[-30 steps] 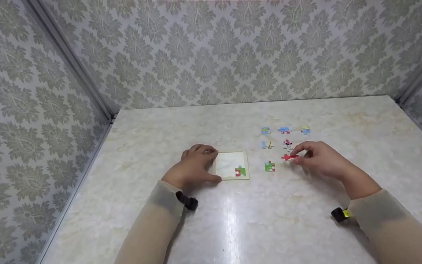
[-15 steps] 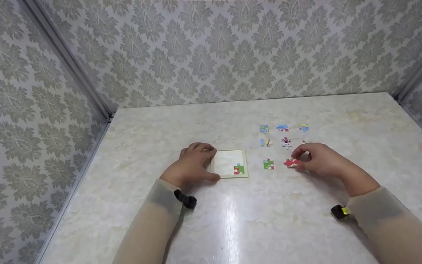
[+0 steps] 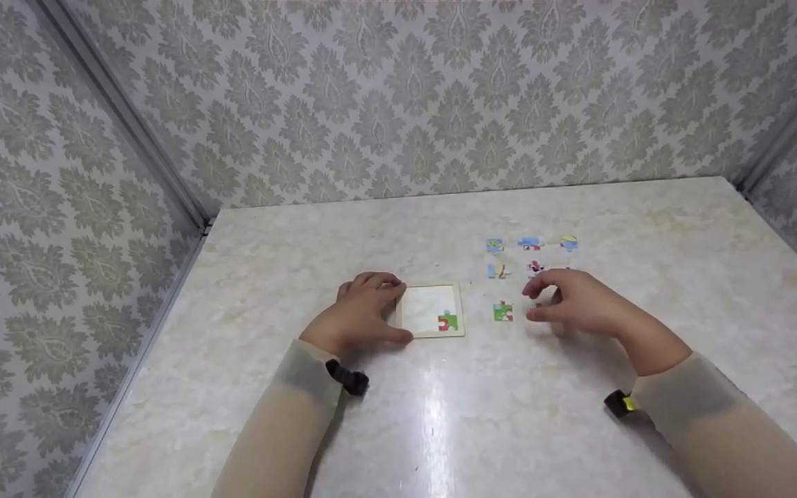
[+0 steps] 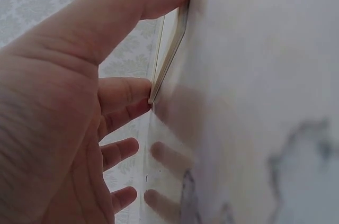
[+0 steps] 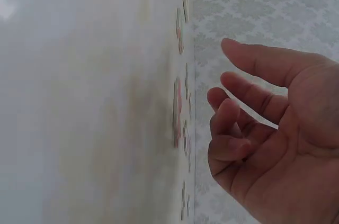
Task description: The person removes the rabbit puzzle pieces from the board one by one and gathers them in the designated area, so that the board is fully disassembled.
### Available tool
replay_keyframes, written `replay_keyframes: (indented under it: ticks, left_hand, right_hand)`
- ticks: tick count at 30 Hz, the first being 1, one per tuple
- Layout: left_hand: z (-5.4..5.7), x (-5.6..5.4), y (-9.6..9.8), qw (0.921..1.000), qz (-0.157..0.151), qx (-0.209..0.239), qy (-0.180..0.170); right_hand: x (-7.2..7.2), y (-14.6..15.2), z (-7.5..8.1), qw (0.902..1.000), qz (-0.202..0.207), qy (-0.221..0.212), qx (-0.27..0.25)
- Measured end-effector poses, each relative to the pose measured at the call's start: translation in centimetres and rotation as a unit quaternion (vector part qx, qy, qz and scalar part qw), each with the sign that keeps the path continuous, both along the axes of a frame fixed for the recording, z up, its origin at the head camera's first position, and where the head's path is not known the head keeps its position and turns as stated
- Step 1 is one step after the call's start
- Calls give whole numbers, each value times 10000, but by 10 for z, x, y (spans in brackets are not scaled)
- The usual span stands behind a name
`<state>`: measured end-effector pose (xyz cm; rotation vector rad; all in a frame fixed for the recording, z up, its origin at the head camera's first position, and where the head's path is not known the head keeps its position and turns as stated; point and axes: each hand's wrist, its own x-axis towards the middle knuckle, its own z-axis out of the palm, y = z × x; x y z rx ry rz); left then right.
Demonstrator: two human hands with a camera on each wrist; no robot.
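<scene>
My left hand (image 3: 366, 308) holds the near-square wooden puzzle tray (image 3: 461, 311) by its left side, thumb at the near corner and index finger at the far one. The tray's edge (image 4: 170, 46) shows between them in the left wrist view. One green and red jigsaw piece (image 3: 447, 321) lies in the tray's near right corner. My right hand (image 3: 582, 301) hovers just right of a green jigsaw piece (image 3: 503, 312), thumb and fingers apart, holding nothing. The red jigsaw piece (image 5: 177, 113) lies on the table beside that hand, mostly hidden by it in the head view.
Several more jigsaw pieces lie in loose rows behind my right hand, among them a blue one (image 3: 495, 245), a blue and red one (image 3: 530, 243) and a yellow and blue one (image 3: 569, 242). Patterned panels (image 3: 426, 97) enclose the marble-look table (image 3: 509, 422).
My right hand has moved the red jigsaw piece nearer, into line with the green one, let go of it and shifted left. My left hand has stayed at the tray.
</scene>
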<state>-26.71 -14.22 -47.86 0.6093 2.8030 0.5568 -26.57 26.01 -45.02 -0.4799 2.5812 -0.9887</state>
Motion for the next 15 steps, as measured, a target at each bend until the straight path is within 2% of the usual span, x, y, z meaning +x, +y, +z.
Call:
replay_keyframes:
  ticks: [6, 11, 15]
  left_hand:
    - [-1, 0, -1, 10000, -38, 32, 2]
    - [-1, 0, -1, 10000, 12, 17, -14]
    - [-1, 0, 0, 10000, 6, 41, 39]
  right_hand:
    - [2, -46, 9, 9976, 389, -30, -581]
    - [-1, -83, 12, 9978, 297, -107, -588]
    - [-3, -107, 6, 9974, 301, -229, -618]
